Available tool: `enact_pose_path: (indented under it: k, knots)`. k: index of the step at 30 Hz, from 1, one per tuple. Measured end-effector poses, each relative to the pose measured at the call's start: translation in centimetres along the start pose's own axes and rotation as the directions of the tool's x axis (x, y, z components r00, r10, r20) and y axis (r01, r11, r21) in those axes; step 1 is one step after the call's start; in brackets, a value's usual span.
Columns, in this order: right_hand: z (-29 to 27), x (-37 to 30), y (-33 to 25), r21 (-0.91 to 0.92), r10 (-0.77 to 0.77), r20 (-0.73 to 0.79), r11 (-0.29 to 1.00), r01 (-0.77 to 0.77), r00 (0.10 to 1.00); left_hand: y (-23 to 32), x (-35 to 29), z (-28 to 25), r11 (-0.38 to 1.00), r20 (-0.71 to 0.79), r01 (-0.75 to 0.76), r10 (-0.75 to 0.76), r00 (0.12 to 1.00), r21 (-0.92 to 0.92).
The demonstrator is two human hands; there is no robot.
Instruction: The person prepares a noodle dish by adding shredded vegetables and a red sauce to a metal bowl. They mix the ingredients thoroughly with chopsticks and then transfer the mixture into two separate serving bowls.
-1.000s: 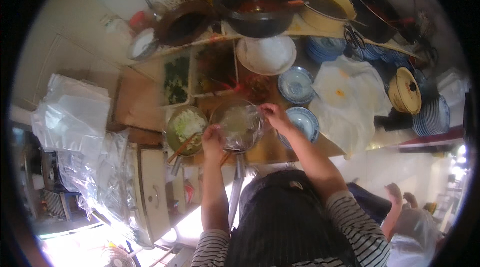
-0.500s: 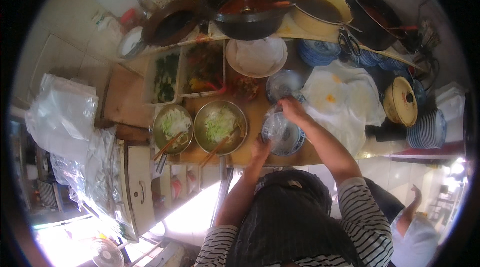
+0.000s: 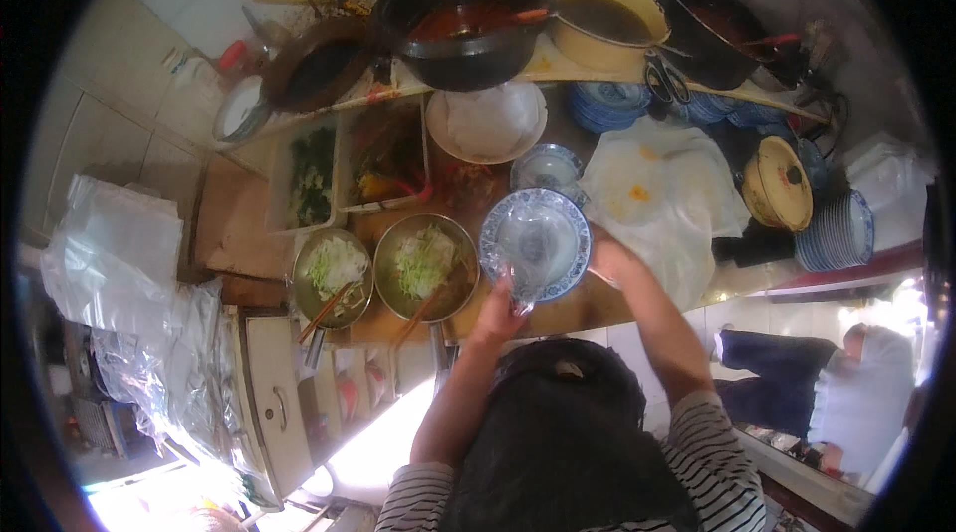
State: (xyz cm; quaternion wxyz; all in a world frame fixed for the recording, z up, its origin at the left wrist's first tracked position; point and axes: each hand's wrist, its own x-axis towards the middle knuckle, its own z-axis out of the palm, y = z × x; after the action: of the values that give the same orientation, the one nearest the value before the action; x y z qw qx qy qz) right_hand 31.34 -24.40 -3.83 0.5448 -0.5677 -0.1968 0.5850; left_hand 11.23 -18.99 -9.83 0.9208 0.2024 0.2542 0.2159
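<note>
My left hand (image 3: pixel 495 315) grips clear plastic (image 3: pixel 517 307) at the near-left rim of the blue-patterned bowl (image 3: pixel 539 241), just beyond those fingers. My right forearm slants inward, that hand (image 3: pixel 615 263) at the bowl's right side; its fingertips are hidden, so I cannot tell their spread. Two pans (image 3: pixel 426 267) stand left of my left fingers.

Soft haze, harsh lower-left glare (image 3: pixel 149 497)

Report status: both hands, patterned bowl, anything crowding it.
Left hand gripping clear plastic. Right hand at right side of blue-patterned bowl, grip unclear. Plastic overlaps bowl's left rim. Second bowl just beyond, white cloth right.
</note>
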Motion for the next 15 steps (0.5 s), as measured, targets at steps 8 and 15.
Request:
enact_pose_path:
  k: [8, 15]
  knots:
    - [9.3, -1.4, 6.6, 0.63, -0.138, -0.256, 0.727, 0.273, 0.957, 1.3, 1.5, -3.9, 0.911, 0.13, -0.199, 0.162, 0.978, 0.36]
    - [7.5, -4.2, 4.7, 0.328, -0.253, -0.612, 0.781, 0.531, 0.75, 8.5, -3.9, 3.3, 0.962, -0.073, 0.003, 0.017, 0.997, 0.275]
